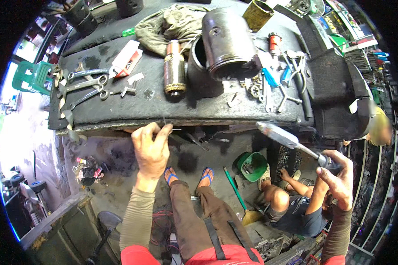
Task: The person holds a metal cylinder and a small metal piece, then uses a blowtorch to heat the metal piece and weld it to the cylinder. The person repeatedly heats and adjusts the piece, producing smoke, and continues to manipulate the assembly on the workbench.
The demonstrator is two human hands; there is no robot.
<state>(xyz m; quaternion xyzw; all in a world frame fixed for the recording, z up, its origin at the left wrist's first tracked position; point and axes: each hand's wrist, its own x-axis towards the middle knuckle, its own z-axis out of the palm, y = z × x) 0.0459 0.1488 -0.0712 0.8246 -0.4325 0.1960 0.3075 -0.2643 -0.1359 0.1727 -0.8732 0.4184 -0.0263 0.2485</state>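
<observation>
My right hand (339,179) is closed round the dark handle of a soldering iron (282,135). Its thick metal head points left, level with the bench's front edge, and faint smoke hangs about the tip. At that same edge, farther left, my left hand (151,148) pinches a thin wire-like piece (165,120) between thumb and fingers. The iron and the left hand are well apart. Beyond the left hand, a motor armature (174,70) with a copper end stands on the dark workbench (141,108). Beside it, a metal cylinder housing (227,37) leans on a second dark cylinder (203,77).
Combination wrenches (90,82) and a red-white box (128,58) lie at the bench's left. A crumpled cloth (163,28) is behind. Pliers (298,68) and small gears (254,91) lie right. Below right, a person (296,212) sits near a green dustpan (253,166).
</observation>
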